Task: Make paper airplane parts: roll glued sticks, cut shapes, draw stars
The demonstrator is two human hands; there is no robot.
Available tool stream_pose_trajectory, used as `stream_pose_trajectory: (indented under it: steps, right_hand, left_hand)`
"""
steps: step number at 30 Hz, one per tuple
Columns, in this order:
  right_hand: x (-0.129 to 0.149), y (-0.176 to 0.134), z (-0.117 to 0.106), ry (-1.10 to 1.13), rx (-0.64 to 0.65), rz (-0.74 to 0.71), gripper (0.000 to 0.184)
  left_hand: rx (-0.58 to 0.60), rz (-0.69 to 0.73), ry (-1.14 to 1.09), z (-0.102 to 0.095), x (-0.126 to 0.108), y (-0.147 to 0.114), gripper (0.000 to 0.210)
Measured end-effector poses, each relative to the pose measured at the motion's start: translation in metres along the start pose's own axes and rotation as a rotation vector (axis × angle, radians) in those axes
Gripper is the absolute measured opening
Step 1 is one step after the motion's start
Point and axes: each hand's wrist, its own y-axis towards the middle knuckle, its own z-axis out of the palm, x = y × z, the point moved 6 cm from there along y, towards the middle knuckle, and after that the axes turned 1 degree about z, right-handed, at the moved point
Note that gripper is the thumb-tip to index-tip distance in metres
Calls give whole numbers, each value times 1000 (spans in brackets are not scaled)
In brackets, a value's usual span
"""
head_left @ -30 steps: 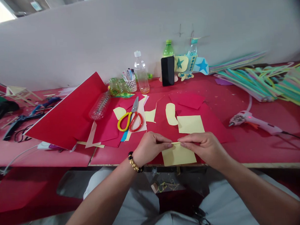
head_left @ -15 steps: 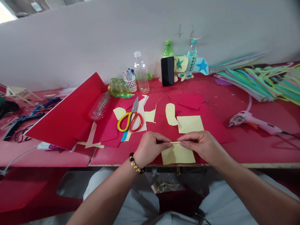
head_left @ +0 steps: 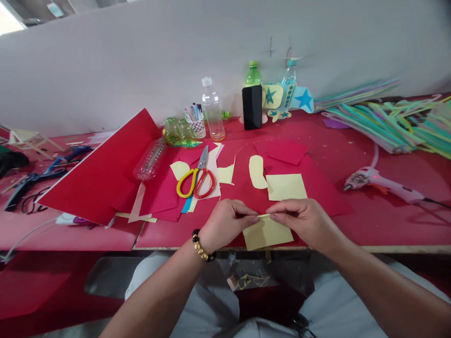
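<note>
A pale yellow sheet of paper (head_left: 268, 234) lies at the table's front edge, its far edge narrowly folded or rolled. My left hand (head_left: 231, 221) pinches that edge at its left part, thumb against fingers. At the right part, my right hand (head_left: 301, 216) pinches the same edge. A short stretch of the rolled edge shows between my fingertips. Just beyond my right hand lies a yellow paper rectangle (head_left: 286, 187), beside a rounded yellow cutout (head_left: 257, 171). Scissors (head_left: 198, 176) with one yellow and one red handle lie past my left hand on paper scraps.
A pink glue gun (head_left: 385, 183) with a lit red light rests at the right. Behind stand a phone (head_left: 252, 108), a clear bottle (head_left: 212, 112) and a pen cup (head_left: 196, 125). A red board (head_left: 109, 169) leans at left; colored strips (head_left: 380, 127) lie far right.
Both hands have shifted very slightly toward me, still pinching the paper's edge. The sheet's near edge has moved a little toward me. Nothing else has visibly moved.
</note>
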Motion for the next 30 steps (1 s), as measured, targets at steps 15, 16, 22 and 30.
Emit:
stream_pose_trajectory:
  steps: [15,16,22,30]
  right_hand:
    - [-5,2,1,20,45,52,17]
    - [-5,1,1,22,44,48,17]
    - [-6,2,0,16,28,18,13]
    - [4,-3,1,-7,-26,-38,10]
  left_hand:
    - [-17,-74,-52,1,14,2,18]
    - [-9,-87,-71,2,15,2,19]
    - [-27,-89,-122,0,13,3,17]
    - [40,-81,-119,2,8,3,21]
